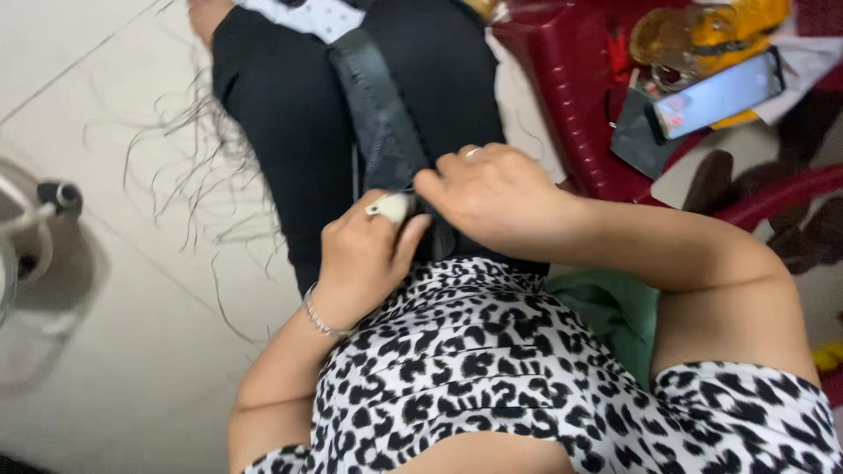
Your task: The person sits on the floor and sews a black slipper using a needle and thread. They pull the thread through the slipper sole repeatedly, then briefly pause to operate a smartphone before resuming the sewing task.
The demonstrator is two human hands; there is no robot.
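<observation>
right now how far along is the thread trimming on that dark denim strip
Looks done: many loose dark threads already lie scattered on the pale tiled floor. In hand: the left hand holds a small white thread cutter at the dark grey denim strip, which the right hand pinches on the lap. Left: the strip's far length runs on over the knees; whether it is trimmed cannot be told.
</observation>
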